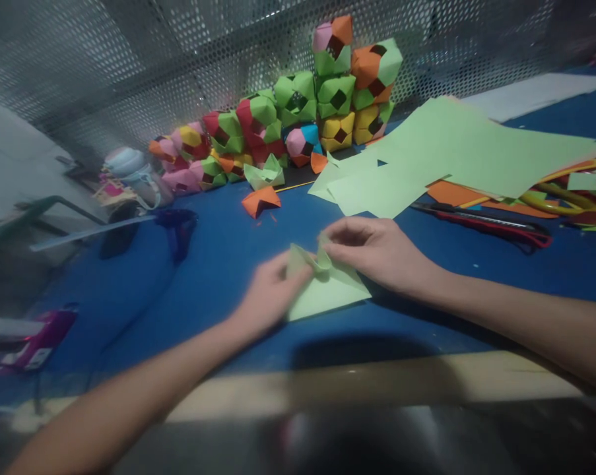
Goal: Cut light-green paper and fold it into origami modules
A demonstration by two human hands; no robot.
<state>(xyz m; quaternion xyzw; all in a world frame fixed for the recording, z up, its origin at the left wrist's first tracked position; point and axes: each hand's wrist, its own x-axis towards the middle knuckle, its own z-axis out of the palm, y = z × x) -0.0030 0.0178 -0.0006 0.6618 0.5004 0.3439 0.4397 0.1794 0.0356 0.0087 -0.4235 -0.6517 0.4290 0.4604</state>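
A light green sheet of paper [327, 290], partly folded, lies on the blue tabletop in front of me. Two folds stand up along its far edge. My left hand [272, 290] grips the left side, its thumb on top of the paper. My right hand [371, 251] pinches the raised flap at the far right between thumb and fingers. Just beyond the hands are an orange folded paper piece [261, 201] and a light green folded piece [265, 173].
Stacked colourful paper modules [295, 99] line the back against a perforated metal panel [218, 59]. To the right lie green paper sheets [490, 152] and a utility knife [496, 227]. A blue glue gun [179, 231] and a purple device [45, 340] lie on the left.
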